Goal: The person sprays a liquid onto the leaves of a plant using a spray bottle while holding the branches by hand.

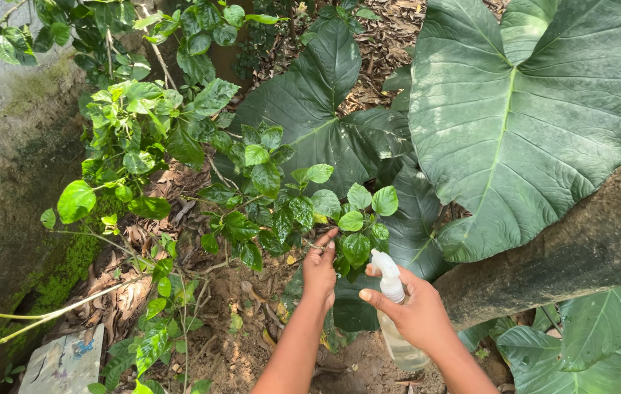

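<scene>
My right hand (411, 310) grips a clear plastic spray bottle (401, 343) by its neck, with its white nozzle (385, 268) pointing up and left toward a small leafy shrub (274, 197). My left hand (320, 268) reaches into that shrub and pinches a thin stem near its lower leaves, between thumb and fingers. The bottle's lower part shows below my right hand and looks mostly see-through. Both forearms come up from the bottom edge of the head view.
Huge heart-shaped leaves (522, 117) fill the upper right. A thick, rough trunk (580, 248) slants across the right. A mossy concrete wall (4, 182) stands at the left. Dry leaves and bare soil (237, 343) cover the ground, with a flat stone slab (66, 365) at lower left.
</scene>
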